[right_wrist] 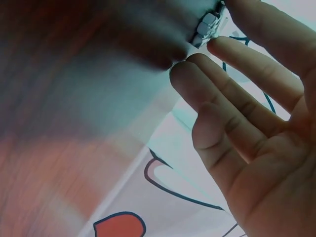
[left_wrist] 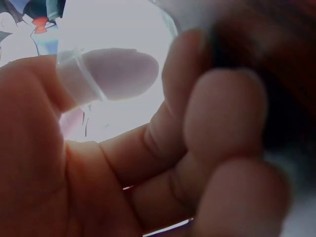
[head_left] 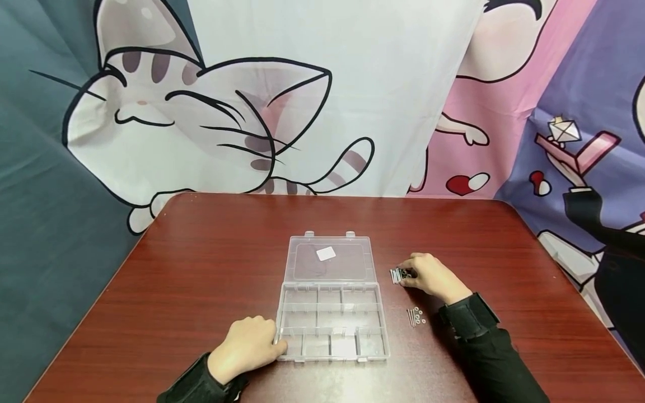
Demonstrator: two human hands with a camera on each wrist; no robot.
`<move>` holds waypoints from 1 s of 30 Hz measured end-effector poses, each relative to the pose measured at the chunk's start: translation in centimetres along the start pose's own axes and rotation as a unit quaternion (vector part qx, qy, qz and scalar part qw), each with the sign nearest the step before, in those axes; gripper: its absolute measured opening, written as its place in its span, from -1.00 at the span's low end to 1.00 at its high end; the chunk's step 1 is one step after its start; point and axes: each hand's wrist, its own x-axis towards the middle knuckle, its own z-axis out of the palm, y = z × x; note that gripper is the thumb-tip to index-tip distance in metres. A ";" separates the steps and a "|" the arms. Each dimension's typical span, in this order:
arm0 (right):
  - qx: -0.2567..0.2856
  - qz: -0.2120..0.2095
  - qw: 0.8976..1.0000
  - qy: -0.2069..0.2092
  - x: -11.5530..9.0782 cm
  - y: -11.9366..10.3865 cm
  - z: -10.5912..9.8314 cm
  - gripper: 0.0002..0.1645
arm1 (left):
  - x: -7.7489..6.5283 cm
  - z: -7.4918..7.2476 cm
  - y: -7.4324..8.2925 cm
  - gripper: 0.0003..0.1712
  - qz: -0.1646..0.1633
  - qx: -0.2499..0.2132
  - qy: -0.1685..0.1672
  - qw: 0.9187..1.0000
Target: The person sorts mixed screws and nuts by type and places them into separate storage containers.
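A clear plastic compartment box (head_left: 330, 305) lies with its lid (head_left: 309, 263) laid back behind it. At its front left corner my left hand (head_left: 248, 342) grips the side wall; in the left wrist view the thumb (left_wrist: 123, 74) shows through clear plastic, with the other fingers curled opposite. Right of the box, my right hand (head_left: 432, 276) pinches a cluster of small screws and nuts (head_left: 397, 276) between thumb and fingers. Shiny nuts (right_wrist: 208, 23) on something dark show at the fingertips in the right wrist view. Part of this cluster is hidden by the fingers.
A smaller group of screws and nuts (head_left: 415, 317) lies on the brown table (head_left: 201, 268), nearer the front, by my right sleeve. A white label (head_left: 326, 253) is stuck on the lid. Behind the table's far edge hangs a printed cloth (head_left: 383, 101).
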 end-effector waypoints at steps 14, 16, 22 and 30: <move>-0.018 0.006 0.999 -0.030 0.7 0.1 -0.2 -0.61 | 0.1 0.0 0.2 -0.58 -0.010 0.003 -0.004 1.000; -0.020 0.005 0.999 -0.031 0.7 0.1 -0.2 -0.63 | 0.1 0.1 0.2 -0.58 -0.012 0.006 -0.002 1.000; -0.026 0.005 0.999 -0.034 0.8 0.2 -0.4 -0.66 | 0.2 0.0 0.2 -0.58 -0.012 0.006 -0.002 1.000; -0.055 0.031 0.997 -0.037 0.6 -0.1 -0.5 -0.70 | 0.2 0.0 0.2 -0.58 -0.013 0.003 -0.008 1.000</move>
